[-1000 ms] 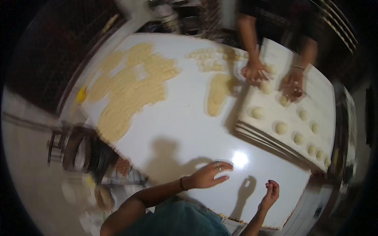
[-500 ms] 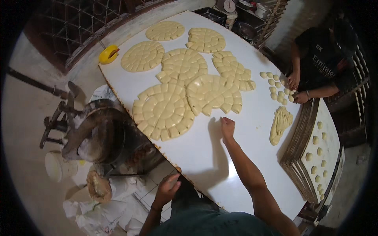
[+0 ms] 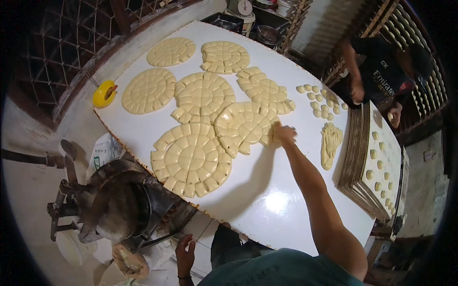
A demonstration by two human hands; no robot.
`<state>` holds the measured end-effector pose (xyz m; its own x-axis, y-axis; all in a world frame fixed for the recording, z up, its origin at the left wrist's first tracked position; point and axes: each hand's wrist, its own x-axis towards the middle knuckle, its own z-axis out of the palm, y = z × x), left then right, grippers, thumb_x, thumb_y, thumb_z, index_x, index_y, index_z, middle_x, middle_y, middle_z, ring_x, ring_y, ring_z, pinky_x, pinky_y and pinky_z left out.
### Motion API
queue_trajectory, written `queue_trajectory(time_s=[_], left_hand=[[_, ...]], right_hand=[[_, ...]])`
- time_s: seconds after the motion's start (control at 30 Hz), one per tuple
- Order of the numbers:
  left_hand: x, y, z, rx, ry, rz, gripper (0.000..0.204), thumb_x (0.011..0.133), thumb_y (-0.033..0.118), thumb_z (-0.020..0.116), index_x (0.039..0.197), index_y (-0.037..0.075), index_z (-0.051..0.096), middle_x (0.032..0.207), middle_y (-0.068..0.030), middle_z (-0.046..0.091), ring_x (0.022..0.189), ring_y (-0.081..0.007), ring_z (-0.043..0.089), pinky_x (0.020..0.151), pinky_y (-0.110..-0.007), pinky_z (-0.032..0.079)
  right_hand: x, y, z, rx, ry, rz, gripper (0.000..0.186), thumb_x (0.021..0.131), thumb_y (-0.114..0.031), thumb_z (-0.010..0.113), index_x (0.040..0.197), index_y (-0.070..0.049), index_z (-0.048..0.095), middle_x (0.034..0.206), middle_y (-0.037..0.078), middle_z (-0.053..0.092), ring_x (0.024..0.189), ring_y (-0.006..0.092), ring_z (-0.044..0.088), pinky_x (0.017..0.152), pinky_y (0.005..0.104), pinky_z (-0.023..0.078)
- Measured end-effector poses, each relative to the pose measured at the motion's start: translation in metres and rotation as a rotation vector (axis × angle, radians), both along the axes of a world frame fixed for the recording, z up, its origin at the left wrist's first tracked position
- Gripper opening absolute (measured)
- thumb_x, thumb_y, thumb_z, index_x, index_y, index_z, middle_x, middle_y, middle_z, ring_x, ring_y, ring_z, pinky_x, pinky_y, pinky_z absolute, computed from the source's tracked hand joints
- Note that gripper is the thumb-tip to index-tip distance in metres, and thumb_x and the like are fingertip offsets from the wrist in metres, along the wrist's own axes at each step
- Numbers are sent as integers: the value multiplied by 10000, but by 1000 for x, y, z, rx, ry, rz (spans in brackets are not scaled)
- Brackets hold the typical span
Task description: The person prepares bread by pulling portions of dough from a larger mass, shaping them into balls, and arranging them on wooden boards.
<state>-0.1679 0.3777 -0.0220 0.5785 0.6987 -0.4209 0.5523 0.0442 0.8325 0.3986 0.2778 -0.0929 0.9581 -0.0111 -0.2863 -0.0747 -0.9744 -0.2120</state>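
Now I see right hand (image 3: pixel 285 134) shifted from near side of cut dough round (image 3: pixel 245 123) to its right rim; so reach has become contact. Fingers partly curled there; can't tell if gripping. Left hand (image 3: pixel 185 252) loosely curled, nothing seen in it, beyond near edge of worktop (image 3: pixel 291 224). Round mid-worktop, in from edges: pale, glossy, blocky, ragged outline.

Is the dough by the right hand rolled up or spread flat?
Spread flat: the dough lies low on the white table, lines dividing it into pieces.
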Motion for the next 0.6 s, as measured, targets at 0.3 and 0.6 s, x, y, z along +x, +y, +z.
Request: queue_trajectory(time_s=[0.3,0.6], left_hand=[[105,-34,-23,-397,-327,-238,336,908,223,572,1184,33,541,1143,-149,558,1072,-241,540,885,-372,437],[275,-270,23,-983,-432,-1084,349,849,176,676,981,115,358,947,-16,429,808,-77,446,657,-230,433]], right_hand=[[-118,-134,-44,974,20,-386,406,874,-327,607,1026,42,531,916,147,614,769,226,623,674,394,512],[-291,-385,90,1702,-617,-554,244,912,-241,585,1057,-58,514,986,28,562,866,132,551,787,292,465]])
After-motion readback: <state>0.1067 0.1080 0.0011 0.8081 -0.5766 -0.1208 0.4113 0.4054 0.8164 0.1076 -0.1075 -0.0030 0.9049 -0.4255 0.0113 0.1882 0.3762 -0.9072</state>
